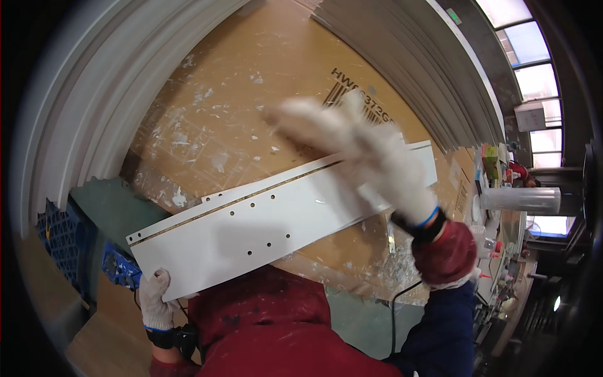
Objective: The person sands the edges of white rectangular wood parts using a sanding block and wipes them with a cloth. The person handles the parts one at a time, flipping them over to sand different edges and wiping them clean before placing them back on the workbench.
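A long white panel [251,226] with small drilled holes and a thin groove along its far edge lies slantwise over a cardboard-covered table [213,119]. My left hand [155,300], in a white knit glove, grips the panel's near left corner. My right hand [361,147], also gloved, is blurred above the panel's right end with its fingers spread; nothing shows in it, and I cannot tell whether it touches the panel.
Stacks of long white panels curve along the left [81,107] and the upper right [414,69]. A blue crate [59,242] stands at the left. A cluttered bench with a clear roll [521,200] is at the right. White chips litter the cardboard.
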`<state>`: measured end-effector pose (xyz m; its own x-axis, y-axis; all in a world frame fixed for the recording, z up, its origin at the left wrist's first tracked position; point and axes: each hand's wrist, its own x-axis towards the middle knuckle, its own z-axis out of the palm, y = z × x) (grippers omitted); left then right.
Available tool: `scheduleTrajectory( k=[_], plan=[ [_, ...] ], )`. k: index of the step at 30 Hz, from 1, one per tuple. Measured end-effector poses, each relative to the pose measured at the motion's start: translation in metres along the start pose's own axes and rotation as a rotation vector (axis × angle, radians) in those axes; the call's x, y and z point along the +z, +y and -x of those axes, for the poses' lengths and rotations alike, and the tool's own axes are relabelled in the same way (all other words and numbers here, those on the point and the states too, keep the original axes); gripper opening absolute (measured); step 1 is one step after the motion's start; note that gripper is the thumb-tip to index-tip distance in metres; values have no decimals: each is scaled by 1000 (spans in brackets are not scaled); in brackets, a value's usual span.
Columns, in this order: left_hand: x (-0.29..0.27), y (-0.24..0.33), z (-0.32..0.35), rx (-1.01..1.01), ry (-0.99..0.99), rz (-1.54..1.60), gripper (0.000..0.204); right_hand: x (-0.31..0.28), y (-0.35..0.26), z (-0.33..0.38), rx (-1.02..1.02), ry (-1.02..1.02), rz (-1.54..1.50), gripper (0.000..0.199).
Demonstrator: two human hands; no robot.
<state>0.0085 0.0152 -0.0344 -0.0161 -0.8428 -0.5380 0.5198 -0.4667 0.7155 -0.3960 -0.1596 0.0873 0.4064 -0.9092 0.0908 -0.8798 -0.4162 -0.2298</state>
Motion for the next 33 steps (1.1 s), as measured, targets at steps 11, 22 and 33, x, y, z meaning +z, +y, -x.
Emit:
scheduleTrajectory(
  k=[11,22,33],
  plan=[
    [18,3,5,75,84,71,44,64,-25,20,431,31,179,36],
    [16,7,-4,17,-16,71,41,108,-132,32,-87,-179,239,22],
    [18,5,-2,-47,-18,91,30,48,59,51,566,139,45,26]
  ],
)
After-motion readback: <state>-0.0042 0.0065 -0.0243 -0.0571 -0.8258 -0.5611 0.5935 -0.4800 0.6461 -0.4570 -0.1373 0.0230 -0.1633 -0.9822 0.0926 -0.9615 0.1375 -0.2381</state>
